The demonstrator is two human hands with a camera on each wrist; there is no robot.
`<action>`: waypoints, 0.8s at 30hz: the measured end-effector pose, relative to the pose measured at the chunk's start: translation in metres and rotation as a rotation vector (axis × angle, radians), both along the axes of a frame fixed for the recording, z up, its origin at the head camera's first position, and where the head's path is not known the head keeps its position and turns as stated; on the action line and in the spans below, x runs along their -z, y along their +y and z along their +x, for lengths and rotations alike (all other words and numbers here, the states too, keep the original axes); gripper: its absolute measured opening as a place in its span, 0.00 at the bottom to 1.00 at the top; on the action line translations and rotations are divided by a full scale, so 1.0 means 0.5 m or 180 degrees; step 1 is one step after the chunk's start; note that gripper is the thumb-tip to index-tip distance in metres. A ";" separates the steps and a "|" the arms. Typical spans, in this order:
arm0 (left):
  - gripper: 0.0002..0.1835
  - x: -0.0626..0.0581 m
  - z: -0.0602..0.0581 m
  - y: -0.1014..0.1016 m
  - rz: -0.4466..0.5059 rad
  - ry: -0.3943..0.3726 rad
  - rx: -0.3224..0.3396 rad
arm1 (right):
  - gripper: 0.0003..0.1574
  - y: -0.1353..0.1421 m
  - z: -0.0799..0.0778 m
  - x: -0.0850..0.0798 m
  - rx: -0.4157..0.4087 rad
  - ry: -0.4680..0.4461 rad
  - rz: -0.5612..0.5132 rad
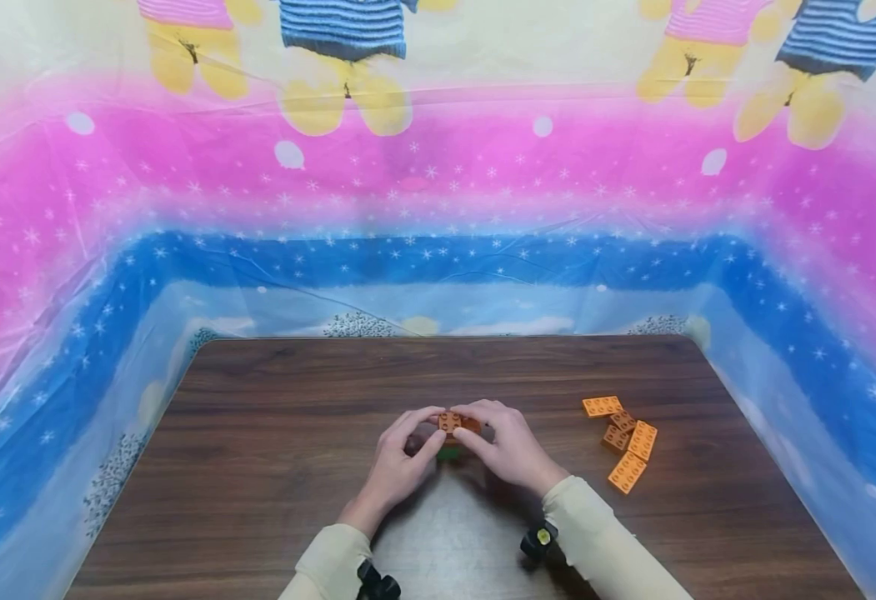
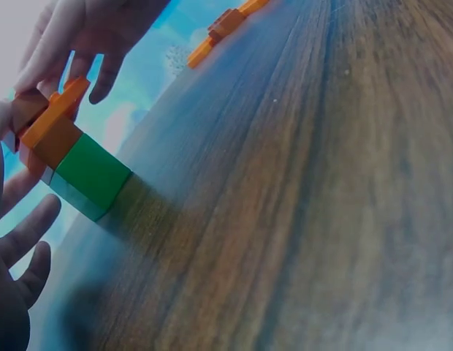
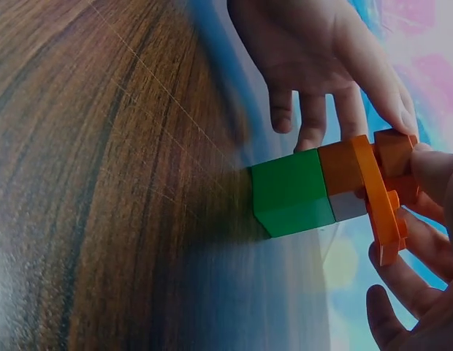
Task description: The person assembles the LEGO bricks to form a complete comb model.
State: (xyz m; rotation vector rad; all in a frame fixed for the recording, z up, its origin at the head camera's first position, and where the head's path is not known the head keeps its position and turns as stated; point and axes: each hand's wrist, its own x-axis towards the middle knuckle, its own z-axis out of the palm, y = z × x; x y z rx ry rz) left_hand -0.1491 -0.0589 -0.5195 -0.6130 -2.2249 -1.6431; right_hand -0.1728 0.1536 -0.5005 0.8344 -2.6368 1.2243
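I see a person at a brown table (image 1: 272, 392), using two bare hands on a little tower of toy blocks. The tower stands on the table between the hands, near the middle.

At the bottom is a green block (image 3: 288, 194), and it sits flat on the wood. A brown block (image 3: 341, 167) is on top of it. Over that lies a flat orange piece (image 3: 383, 230), which pokes out past the tower on the person's right. Highest up is a bumpy top block (image 1: 449, 422), brown too. Something orange-brown is next to it, but fingers hide most of that, so I can't tell its shape.

The left hand (image 1: 400, 458) pinches the top block with its thumb and pointing finger. The right hand (image 1: 508, 446) pinches at the top as well, thumb in front and pointing finger behind. The two hands are very close together there.

Well apart, on the person's right, more pieces lie in a bunch: three flat orange pieces (image 1: 643, 440) and two small brown blocks (image 1: 616, 438).

The sleeves (image 1: 603, 525) are cream. A bright cloth (image 1: 407, 167) in pink and blue, with snowflakes, hangs around the table.
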 end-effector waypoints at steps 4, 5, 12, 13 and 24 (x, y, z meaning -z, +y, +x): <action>0.16 -0.016 0.007 0.002 0.0061 -0.0001 0.0039 | 0.17 0.001 -0.001 -0.001 0.0033 -0.0110 -0.0056; 0.16 -0.016 0.007 0.002 0.0069 -0.0010 0.0050 | 0.17 0.001 -0.001 -0.001 0.0043 -0.0119 -0.0068; 0.16 -0.013 0.006 0.001 0.0147 -0.0101 0.0090 | 0.16 0.001 -0.002 0.004 0.0058 -0.0103 -0.0064; 0.16 -0.011 0.005 0.000 0.0161 -0.0125 0.0094 | 0.16 0.001 -0.002 0.005 0.0050 -0.0098 -0.0067; 0.18 0.065 -0.028 -0.001 0.0260 -0.0308 0.0133 | 0.16 0.000 -0.002 0.011 0.0065 -0.0073 -0.0086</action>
